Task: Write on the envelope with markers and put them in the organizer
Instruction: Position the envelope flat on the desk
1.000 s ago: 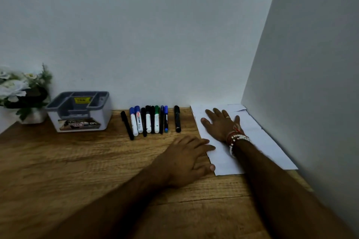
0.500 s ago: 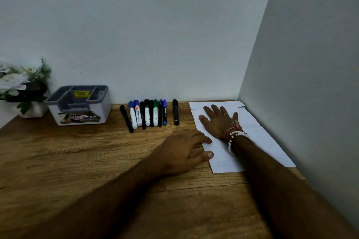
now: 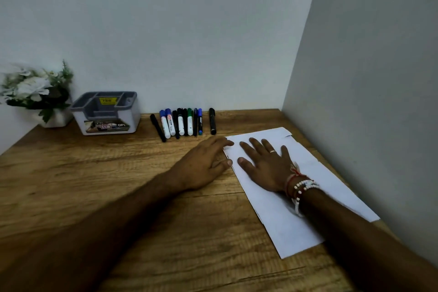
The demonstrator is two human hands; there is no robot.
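A white envelope [image 3: 291,220] lies flat on the wooden desk at the right, close to the side wall. My right hand [image 3: 265,161] rests flat on it with its fingers spread. My left hand [image 3: 203,163] lies on the desk at the envelope's left edge, fingertips touching the paper's corner. Several markers [image 3: 182,123] with blue, black and green caps lie in a row by the back wall, beyond my hands. One black marker [image 3: 212,121] lies apart at the row's right. The grey and white organizer [image 3: 106,114] stands left of the markers.
A white pot of flowers [image 3: 35,92] stands in the far left corner. The back wall and the right side wall close in the wooden desk [image 3: 94,185].
My left hand has slid forward and right to the envelope's upper left corner. My right hand stays flat on the envelope, which now lies a little nearer to me.
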